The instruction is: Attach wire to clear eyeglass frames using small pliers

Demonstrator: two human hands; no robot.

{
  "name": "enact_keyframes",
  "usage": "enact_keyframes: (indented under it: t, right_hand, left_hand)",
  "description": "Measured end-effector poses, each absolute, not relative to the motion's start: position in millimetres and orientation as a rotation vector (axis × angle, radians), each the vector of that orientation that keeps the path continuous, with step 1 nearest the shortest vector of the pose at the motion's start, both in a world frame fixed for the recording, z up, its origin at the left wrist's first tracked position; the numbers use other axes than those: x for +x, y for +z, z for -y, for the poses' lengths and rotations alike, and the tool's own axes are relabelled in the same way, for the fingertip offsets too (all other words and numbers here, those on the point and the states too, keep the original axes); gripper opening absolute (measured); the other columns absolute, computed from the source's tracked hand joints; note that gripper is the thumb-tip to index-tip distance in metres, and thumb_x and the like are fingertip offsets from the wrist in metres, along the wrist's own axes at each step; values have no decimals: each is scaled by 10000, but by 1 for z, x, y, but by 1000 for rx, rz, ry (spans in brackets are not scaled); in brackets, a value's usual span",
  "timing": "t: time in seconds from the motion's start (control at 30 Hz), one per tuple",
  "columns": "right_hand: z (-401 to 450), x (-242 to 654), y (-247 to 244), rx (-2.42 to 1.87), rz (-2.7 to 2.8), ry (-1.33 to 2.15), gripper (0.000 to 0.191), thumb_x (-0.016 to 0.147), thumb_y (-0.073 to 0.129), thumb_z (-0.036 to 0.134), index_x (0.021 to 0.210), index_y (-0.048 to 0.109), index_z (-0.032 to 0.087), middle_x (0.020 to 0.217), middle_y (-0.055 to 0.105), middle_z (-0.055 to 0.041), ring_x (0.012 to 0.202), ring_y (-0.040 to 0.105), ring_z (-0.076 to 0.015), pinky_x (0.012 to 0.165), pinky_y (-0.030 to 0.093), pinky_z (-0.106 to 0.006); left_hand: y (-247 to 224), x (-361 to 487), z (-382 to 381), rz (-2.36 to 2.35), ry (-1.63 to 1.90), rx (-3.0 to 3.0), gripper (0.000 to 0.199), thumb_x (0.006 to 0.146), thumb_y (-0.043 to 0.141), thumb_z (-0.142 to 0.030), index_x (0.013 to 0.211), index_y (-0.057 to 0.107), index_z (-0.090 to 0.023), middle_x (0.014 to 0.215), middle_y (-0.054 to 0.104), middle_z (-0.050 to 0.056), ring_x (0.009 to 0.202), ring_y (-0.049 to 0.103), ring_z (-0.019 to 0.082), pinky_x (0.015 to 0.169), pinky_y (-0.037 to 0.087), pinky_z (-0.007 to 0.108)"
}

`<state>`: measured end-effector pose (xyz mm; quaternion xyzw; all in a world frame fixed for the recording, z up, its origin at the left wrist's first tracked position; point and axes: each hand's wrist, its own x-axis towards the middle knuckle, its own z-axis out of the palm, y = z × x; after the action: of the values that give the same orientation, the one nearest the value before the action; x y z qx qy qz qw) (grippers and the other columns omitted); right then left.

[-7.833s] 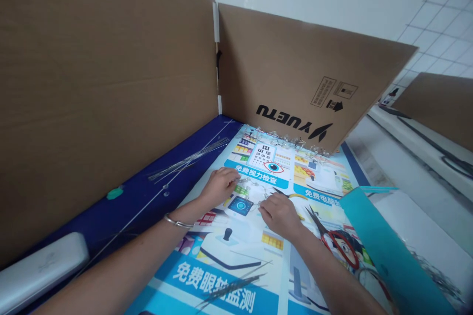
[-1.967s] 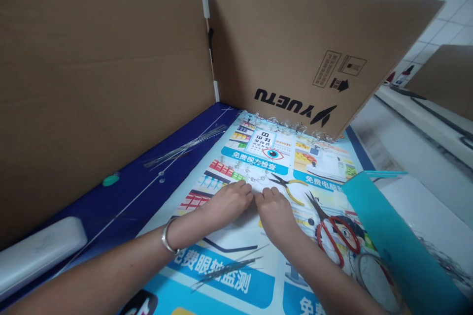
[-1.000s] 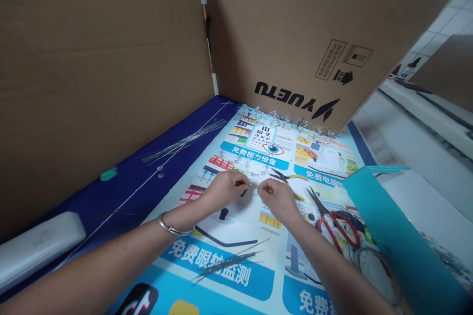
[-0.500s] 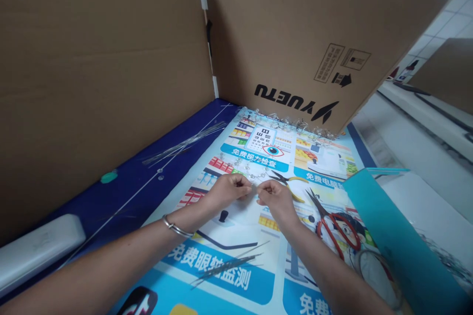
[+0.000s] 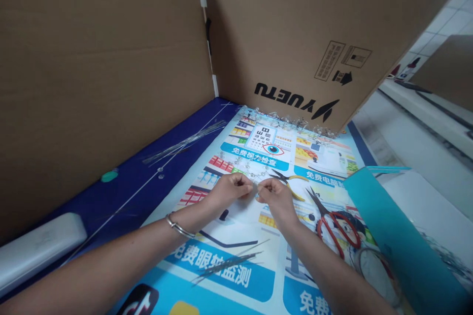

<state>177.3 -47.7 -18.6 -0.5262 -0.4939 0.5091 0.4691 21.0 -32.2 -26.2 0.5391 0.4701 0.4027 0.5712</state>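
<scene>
Over the middle of the printed poster, my left hand [image 5: 233, 190] and my right hand [image 5: 276, 199] face each other, fingertips almost meeting. Each is closed in a pinch. What they pinch is too small and blurred to name. Just beyond the fingertips lie clear beads [image 5: 254, 175], seemingly joined on thin wire. Yellow-handled pliers [image 5: 294, 186] rest close to the right hand. Red-handled scissors [image 5: 338, 226] lie farther right, beside my right forearm. Several short thin wires [image 5: 231, 265] are scattered on the poster between my forearms.
Cardboard panels [image 5: 295, 34] stand along the back and left, with more clear beaded pieces [image 5: 295, 122] at their foot. A wire bundle [image 5: 188, 141] and a white case [image 5: 40, 251] lie at left. At right are a teal box [image 5: 388, 226] and a round roll [image 5: 375, 273].
Both hands keep nearly the same pinched pose, with only a slight shift of the fingers. The view has moved a little; the objects on the table stay put.
</scene>
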Motion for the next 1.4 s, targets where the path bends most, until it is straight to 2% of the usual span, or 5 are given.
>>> enact_keyframes:
  t: [0.4,0.97,1.4]
  right_hand:
    - [49,175,-18,-1220,1132,1295,120,661,574,273,713,559,167,659,526,24,583,478,-84,570,484,-234]
    - [49,175,-19,-1204,1136,1293,111,673,565,269,715,556,167,656,531,27,573,485,-80,573,482,-234]
    - [46,178,-14,-1253,1212,1316,124,664,575,281,711,561,167,618,514,36,561,492,-82,563,501,-245]
  left_hand:
    - [-18,23,36,-1050,968,1206,83,704,566,-210,710,570,-128,599,546,-22,526,470,70,523,366,197]
    - [-16,24,37,-1042,970,1180,110,700,578,-235,715,566,-126,604,551,-13,526,475,75,519,370,198]
    - [-20,19,31,-1072,912,1286,112,691,583,-238,723,564,-132,606,566,-14,529,509,78,532,406,202]
